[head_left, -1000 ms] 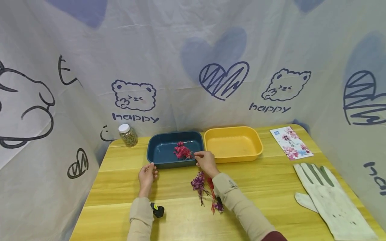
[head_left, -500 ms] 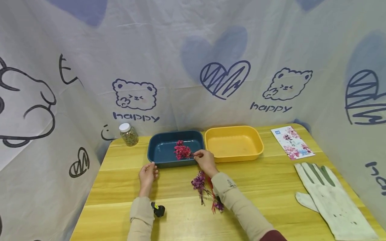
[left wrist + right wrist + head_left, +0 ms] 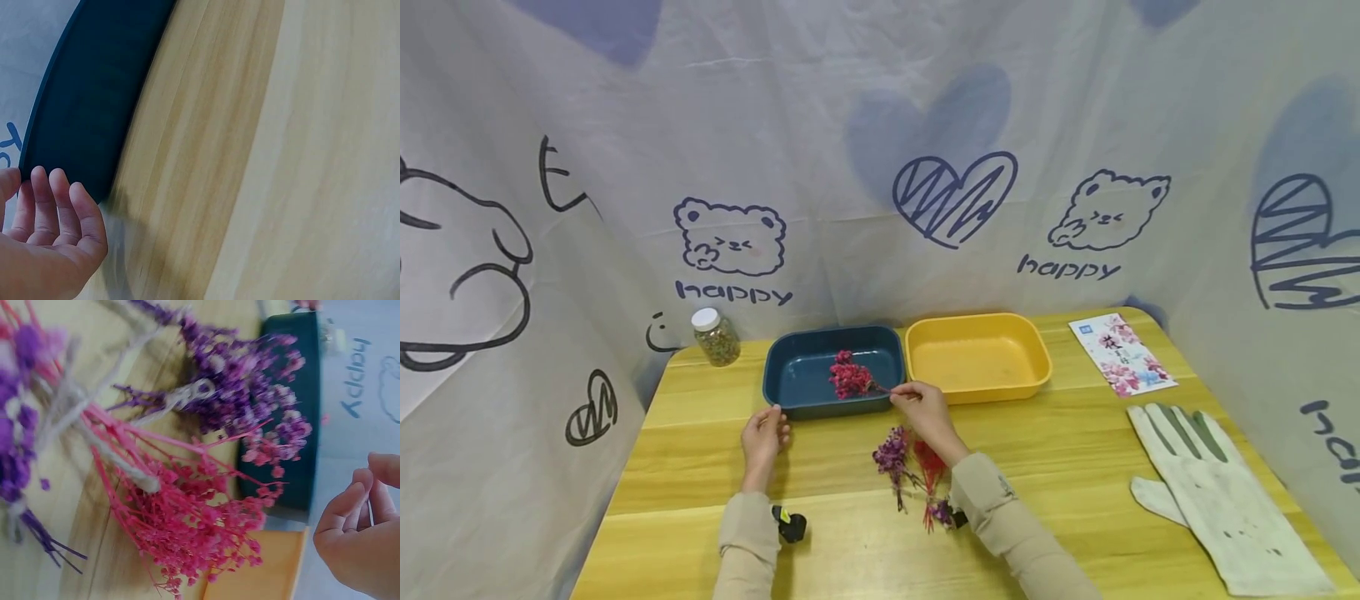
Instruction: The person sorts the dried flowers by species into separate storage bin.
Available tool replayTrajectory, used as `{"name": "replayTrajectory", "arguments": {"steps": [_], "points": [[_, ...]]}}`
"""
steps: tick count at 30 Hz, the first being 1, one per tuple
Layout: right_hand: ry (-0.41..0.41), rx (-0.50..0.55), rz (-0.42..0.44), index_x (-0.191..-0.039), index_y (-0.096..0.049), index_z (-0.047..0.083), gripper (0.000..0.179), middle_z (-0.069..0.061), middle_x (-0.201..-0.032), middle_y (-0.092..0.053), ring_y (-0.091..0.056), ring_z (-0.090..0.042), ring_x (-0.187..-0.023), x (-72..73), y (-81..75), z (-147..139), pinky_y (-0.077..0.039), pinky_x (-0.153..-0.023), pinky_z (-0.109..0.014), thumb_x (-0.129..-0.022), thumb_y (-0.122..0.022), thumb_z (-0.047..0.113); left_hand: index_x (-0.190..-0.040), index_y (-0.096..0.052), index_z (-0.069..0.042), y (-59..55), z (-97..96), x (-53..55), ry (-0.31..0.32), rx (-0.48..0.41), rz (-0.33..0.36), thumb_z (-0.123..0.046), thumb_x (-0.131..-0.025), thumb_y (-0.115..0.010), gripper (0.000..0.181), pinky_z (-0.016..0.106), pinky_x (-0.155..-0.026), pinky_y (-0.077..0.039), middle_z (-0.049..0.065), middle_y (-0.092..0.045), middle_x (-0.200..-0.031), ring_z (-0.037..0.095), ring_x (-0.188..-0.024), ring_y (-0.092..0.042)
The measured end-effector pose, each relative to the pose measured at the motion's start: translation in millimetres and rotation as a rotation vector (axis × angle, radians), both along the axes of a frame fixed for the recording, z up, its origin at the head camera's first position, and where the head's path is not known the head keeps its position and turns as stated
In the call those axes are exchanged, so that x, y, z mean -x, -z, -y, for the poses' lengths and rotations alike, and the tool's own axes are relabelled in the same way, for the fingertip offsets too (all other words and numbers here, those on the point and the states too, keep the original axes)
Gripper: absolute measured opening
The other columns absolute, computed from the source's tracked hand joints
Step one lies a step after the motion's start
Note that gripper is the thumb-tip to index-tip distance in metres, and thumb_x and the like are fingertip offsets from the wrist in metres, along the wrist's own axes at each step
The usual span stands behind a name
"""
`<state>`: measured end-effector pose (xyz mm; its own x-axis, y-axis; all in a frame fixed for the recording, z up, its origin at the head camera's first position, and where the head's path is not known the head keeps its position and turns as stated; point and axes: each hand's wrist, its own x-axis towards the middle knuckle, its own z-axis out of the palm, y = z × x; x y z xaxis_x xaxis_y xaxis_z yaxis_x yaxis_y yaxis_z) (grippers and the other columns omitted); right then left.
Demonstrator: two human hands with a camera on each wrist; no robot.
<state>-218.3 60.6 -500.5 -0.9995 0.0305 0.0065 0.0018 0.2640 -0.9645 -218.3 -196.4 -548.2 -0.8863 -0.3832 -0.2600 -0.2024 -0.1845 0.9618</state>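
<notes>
A bunch of red dried flowers (image 3: 852, 379) lies over the dark blue tray (image 3: 797, 409), its stem end at the tray's front right rim. My right hand (image 3: 925, 410) pinches that stem end between thumb and fingertips. In the right wrist view the right hand (image 3: 362, 531) has thumb and finger together, the stem not showing there. At the tray's front left corner, my left hand (image 3: 763, 437) holds the rim. The left wrist view has the left hand (image 3: 53, 231) with curled fingers against the tray's edge (image 3: 94, 94).
Right of the blue tray stands a yellow tray (image 3: 977, 395). Nearer me lie purple dried flowers (image 3: 891, 454) and another red bunch (image 3: 929, 463). A lidded jar (image 3: 718, 340), a flower-printed packet (image 3: 1122, 354), white gloves (image 3: 1225, 508) and a small black object (image 3: 792, 525) are about.
My right hand has drawn slightly right, and more stem shows between it and the red flowers. The left hand stays at the tray's corner.
</notes>
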Motion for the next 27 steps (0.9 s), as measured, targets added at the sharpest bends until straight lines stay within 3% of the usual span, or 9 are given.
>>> {"name": "replayTrajectory", "arguments": {"steps": [5,12,17,27], "points": [[-0.004,0.015,0.013,-0.097,-0.07,0.0,0.015,-0.011,-0.087,-0.067,-0.06,-0.034,-0.079,-16.0,-5.8,-9,-0.046,-0.06,-0.024,-0.09,-0.066,0.012,-0.122,-0.045,0.005,-1.6,-0.5,-0.6,-0.003,0.003,0.005,-0.024,-0.098,-0.053,0.038,0.016,-0.055,-0.049,-0.003,-0.059,-0.081,0.002,-0.063,-0.056],[0.019,-0.049,0.018,-0.096,-0.07,0.002,0.015,-0.007,-0.082,-0.066,-0.057,-0.024,-0.067,-41.9,-6.0,-19,-0.044,-0.054,-0.023,-0.089,-0.067,0.015,-0.124,-0.045,0.004,-2.4,-0.7,-0.2,0.007,0.013,0.009,-0.025,-0.099,-0.052,0.039,0.016,-0.055,-0.049,-0.003,-0.06,-0.082,0.002,-0.064,-0.056],[0.007,-0.083,0.022,-0.093,-0.071,0.003,0.013,-0.005,-0.077,-0.063,-0.049,-0.013,-0.061,-61.9,3.7,-24,-0.041,-0.052,-0.021,-0.088,-0.068,0.014,-0.124,-0.044,0.004,-1.9,-0.9,-0.6,0.009,0.012,0.012,-0.025,-0.099,-0.051,0.038,0.016,-0.056,-0.048,-0.003,-0.06,-0.083,0.002,-0.064,-0.056],[0.025,-0.116,0.072,-0.084,-0.069,0.001,0.012,-0.001,-0.071,-0.061,-0.051,-0.01,-0.06,-94.5,33.5,-33,-0.044,-0.053,-0.02,-0.083,-0.072,0.012,-0.124,-0.045,0.004,-2.3,-0.1,-0.8,0.006,0.01,0.014,-0.026,-0.099,-0.053,0.04,0.016,-0.056,-0.048,-0.005,-0.059,-0.082,0.002,-0.064,-0.056]]}}
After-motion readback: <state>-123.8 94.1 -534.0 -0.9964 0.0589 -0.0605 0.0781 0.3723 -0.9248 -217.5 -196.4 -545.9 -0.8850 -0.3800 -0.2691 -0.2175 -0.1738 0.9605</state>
